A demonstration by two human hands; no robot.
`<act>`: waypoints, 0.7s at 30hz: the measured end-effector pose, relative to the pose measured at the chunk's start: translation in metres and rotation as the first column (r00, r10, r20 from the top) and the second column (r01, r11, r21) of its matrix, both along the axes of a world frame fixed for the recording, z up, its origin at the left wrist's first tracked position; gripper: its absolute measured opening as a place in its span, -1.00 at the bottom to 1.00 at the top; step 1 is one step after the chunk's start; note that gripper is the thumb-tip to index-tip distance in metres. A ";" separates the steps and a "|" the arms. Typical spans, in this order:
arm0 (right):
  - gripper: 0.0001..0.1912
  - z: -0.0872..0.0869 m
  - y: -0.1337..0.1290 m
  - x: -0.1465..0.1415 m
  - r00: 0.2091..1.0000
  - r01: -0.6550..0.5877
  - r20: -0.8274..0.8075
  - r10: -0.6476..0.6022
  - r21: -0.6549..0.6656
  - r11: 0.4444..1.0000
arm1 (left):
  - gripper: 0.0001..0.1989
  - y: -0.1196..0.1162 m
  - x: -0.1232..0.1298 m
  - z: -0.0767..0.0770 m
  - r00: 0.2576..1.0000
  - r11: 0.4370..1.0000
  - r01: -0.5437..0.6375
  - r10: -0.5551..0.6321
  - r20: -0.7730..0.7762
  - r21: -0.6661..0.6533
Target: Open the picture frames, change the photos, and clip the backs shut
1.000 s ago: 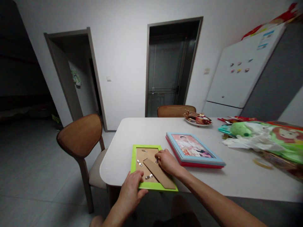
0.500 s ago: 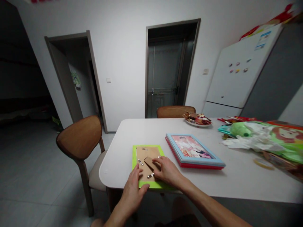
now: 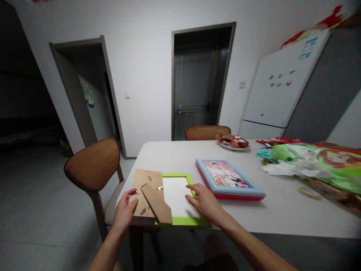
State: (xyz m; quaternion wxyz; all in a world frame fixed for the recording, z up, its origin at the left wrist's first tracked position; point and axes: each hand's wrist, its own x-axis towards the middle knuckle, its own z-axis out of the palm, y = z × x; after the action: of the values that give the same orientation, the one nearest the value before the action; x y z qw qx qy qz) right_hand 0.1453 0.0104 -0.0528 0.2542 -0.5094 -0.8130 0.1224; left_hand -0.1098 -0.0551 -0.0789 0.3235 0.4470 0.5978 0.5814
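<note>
The worktop (image 3: pixel 163 154) is a good flat place, so it's best to let it carry the green frame (image 3: pixel 186 221), well away from the table edge. The brown board (image 3: pixel 152 175) should move flat and slow, as a tilt could drag the white sheet (image 3: pixel 175 195). The stand flap (image 3: pixel 159 207) sticks out and might snag on the rim, and the little metal clips (image 3: pixel 144 209) could scratch, so fingers should press beside them.

The frame lies between the two grips, with the board over its left side. The right grip (image 3: pixel 204 201) is open, fingers spread over the frame's right side; I can't tell if it touches. The left grip (image 3: pixel 124 212) is nearly closed, thumb and finger on the board's left edge, and the flap is to the right of it
</note>
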 end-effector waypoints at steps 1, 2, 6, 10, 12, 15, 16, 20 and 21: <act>-0.62 -0.007 0.004 0.006 0.998 0.041 0.043 -0.041 -0.012 0.999 | -0.67 -0.003 -0.010 -0.001 1.000 1.000 -0.013 0.013 -0.001 -0.024; -0.61 -0.014 0.008 0.012 0.994 0.075 0.084 -0.073 -0.023 0.997 | -0.67 -0.005 -0.018 -0.001 1.000 0.999 -0.025 0.025 -0.007 -0.048; -0.59 -0.031 0.014 0.022 0.972 0.148 0.191 -0.135 -0.055 0.987 | -0.67 -0.006 -0.038 -0.002 0.993 0.990 -0.064 0.051 -0.108 -0.122; -0.57 -0.032 0.015 0.015 0.960 0.185 0.221 -0.170 -0.048 0.982 | -0.69 -0.004 -0.047 -0.002 0.945 0.978 -0.136 0.081 -0.318 -0.157; -0.57 -0.032 0.016 0.012 0.955 0.207 0.224 -0.193 -0.038 0.978 | -0.71 -0.005 -0.050 -0.003 0.899 0.969 -0.190 0.107 -0.425 -0.158; -0.55 -0.030 0.021 0.011 0.955 0.221 0.216 -0.205 -0.050 0.974 | -0.71 -0.007 -0.050 -0.006 0.821 0.960 -0.253 0.148 -0.552 -0.119; -0.52 -0.029 0.022 0.012 0.957 0.220 0.206 -0.203 -0.062 0.974 | -0.70 -0.008 -0.047 -0.007 0.797 0.959 -0.264 0.159 -0.583 -0.098; -0.44 -0.022 0.024 0.017 0.974 0.226 0.014 -0.228 -0.186 0.956 | -0.68 -0.009 -0.014 -0.006 0.749 0.978 -0.210 0.148 -0.646 -0.019; -0.42 -0.019 0.022 0.018 0.968 0.209 -0.080 -0.238 -0.265 0.941 | -0.68 -0.010 0.000 -0.005 0.749 0.986 -0.166 0.128 -0.650 0.003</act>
State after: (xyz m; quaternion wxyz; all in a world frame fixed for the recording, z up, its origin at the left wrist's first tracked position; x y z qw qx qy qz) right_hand 0.1630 0.0323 -0.0716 0.2437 -0.6193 -0.7120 0.2239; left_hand -0.1100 -0.0650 -0.0840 0.0622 0.5628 0.7217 0.3981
